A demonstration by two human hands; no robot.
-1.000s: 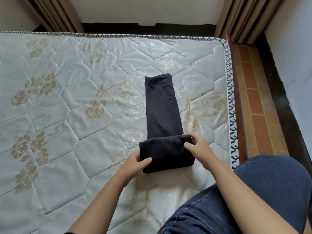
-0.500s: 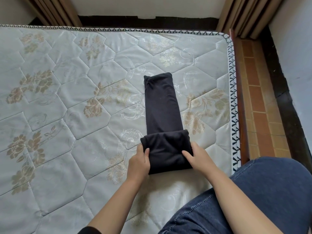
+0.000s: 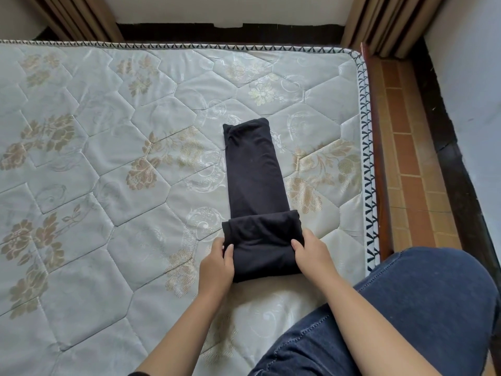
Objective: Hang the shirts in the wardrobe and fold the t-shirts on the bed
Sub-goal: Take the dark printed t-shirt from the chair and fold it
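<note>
Head view, lower centre — left hand (image 3: 217,264), right hand (image 3: 311,253) shifted to pinch sides of black t-shirt (image 3: 252,172) — another fold likely due.

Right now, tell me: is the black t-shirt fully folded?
No, just the near end of the black t-shirt is folded over.

We see a bed (image 3: 108,185) whose quilted mattress top bears a gold flower pattern. On it, near its right edge, lies 1 black t-shirt (image 3: 252,172), folded into a long strip, its near end doubled over.
</note>
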